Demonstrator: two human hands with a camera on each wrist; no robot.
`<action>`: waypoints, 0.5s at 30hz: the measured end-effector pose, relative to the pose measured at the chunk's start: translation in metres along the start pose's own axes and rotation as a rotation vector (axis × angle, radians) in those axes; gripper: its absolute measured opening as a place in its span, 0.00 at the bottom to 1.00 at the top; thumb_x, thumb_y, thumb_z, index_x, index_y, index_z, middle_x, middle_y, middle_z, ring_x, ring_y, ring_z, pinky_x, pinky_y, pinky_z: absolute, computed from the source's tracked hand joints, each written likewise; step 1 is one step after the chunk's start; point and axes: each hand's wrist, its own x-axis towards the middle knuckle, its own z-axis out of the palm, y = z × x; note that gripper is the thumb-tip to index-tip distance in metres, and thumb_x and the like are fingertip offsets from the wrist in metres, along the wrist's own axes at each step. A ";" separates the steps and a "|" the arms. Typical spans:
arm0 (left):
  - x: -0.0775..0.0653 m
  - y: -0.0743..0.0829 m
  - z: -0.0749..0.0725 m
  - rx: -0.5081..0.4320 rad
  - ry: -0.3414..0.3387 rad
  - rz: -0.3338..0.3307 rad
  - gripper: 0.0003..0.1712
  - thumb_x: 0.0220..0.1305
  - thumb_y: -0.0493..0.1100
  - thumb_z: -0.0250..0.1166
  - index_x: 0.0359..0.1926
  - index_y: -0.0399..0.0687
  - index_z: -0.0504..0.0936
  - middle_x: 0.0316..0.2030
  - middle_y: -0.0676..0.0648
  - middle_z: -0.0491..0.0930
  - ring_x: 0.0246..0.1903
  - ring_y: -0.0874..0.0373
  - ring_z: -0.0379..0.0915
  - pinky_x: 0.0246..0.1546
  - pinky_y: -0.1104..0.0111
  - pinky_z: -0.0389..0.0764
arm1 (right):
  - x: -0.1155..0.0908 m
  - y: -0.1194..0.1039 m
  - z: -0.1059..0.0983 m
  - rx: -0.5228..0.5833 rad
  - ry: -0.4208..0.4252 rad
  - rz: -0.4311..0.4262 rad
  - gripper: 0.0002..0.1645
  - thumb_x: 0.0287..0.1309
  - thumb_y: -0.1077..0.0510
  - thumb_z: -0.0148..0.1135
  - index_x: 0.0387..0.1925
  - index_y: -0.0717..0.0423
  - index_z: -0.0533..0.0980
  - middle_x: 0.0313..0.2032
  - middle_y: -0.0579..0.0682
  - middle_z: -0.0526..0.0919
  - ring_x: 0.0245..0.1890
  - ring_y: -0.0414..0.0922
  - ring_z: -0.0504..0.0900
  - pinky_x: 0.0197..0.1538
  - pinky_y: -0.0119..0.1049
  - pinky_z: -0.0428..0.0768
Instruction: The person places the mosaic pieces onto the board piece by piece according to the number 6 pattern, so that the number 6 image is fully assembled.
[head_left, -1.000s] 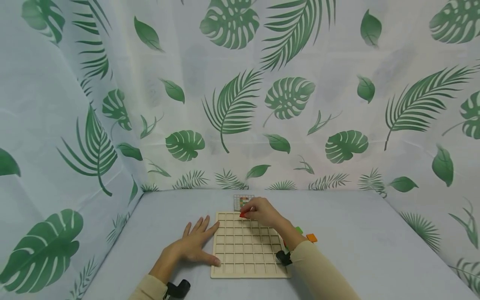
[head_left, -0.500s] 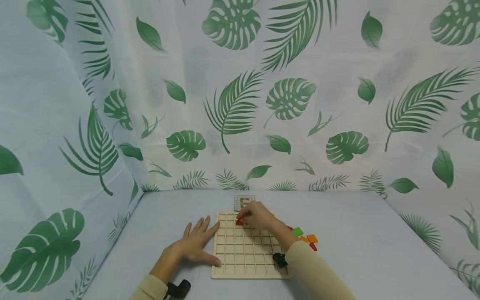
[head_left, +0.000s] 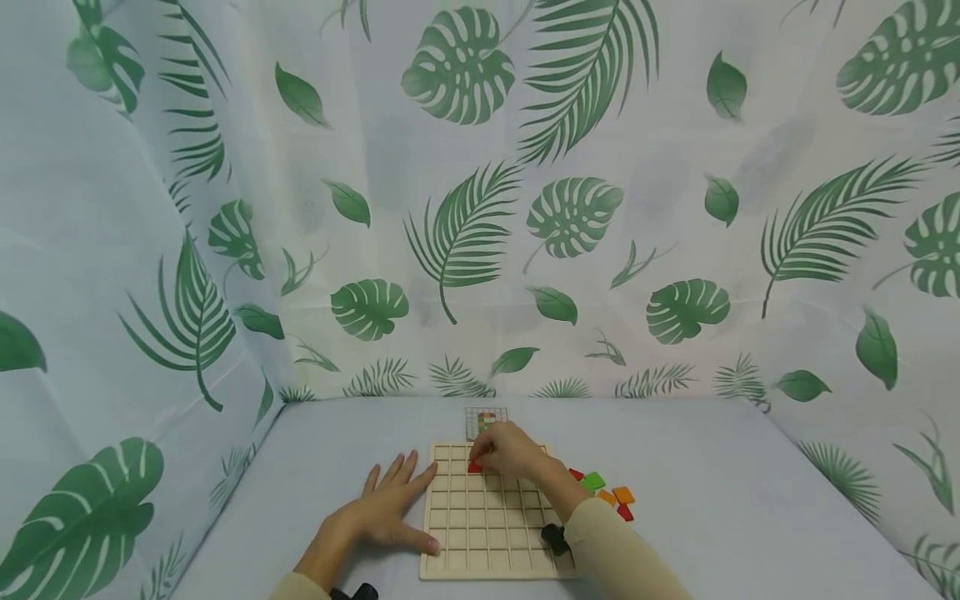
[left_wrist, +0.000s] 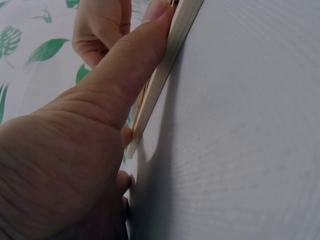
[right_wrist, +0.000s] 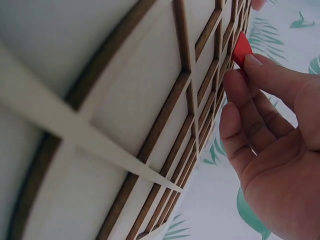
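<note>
Now my right grip (head_left: 510, 454) is shifting its pinched red tile (head_left: 475, 467) leftward, seemingly seating it far on the board (head_left: 477, 517), my left grip (head_left: 385, 511) spread.

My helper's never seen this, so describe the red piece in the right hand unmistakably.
Find the pale gridded board. Toward its far edge, the right hand pinches the red piece. Unlike the loose red pieces right of the board, it's held.

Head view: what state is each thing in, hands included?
Right hand: pinching the red tile
Red tile: held at the board, seating unclear
Left hand: fingers spread, touching the board's edge
Board: lying flat
Loose tiles: lying right of the board
Card: beyond the board, partly hidden
</note>
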 end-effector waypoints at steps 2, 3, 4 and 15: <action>0.000 -0.001 0.002 -0.006 0.000 -0.002 0.72 0.44 0.81 0.73 0.83 0.58 0.53 0.83 0.34 0.38 0.83 0.34 0.29 0.75 0.29 0.29 | 0.000 0.000 0.001 -0.007 -0.007 -0.013 0.06 0.62 0.67 0.71 0.35 0.54 0.90 0.34 0.46 0.91 0.35 0.36 0.83 0.38 0.31 0.83; 0.001 -0.002 0.003 -0.007 0.001 -0.003 0.72 0.44 0.81 0.73 0.83 0.58 0.53 0.83 0.34 0.38 0.83 0.34 0.29 0.75 0.29 0.29 | -0.001 0.000 0.001 -0.008 -0.013 -0.017 0.05 0.61 0.66 0.71 0.35 0.55 0.90 0.34 0.46 0.90 0.34 0.36 0.83 0.37 0.31 0.82; 0.001 -0.003 0.004 -0.008 0.000 -0.003 0.72 0.44 0.81 0.73 0.83 0.58 0.53 0.83 0.34 0.38 0.83 0.34 0.29 0.75 0.29 0.29 | -0.001 0.000 0.002 -0.011 -0.019 -0.018 0.05 0.61 0.66 0.72 0.36 0.55 0.90 0.34 0.46 0.90 0.33 0.35 0.82 0.36 0.31 0.82; 0.005 -0.006 0.008 0.011 0.014 0.002 0.72 0.44 0.82 0.72 0.84 0.59 0.52 0.83 0.35 0.38 0.83 0.35 0.29 0.75 0.29 0.29 | -0.004 -0.009 0.000 -0.066 -0.019 -0.049 0.04 0.57 0.67 0.75 0.35 0.58 0.88 0.33 0.50 0.89 0.30 0.35 0.79 0.33 0.29 0.79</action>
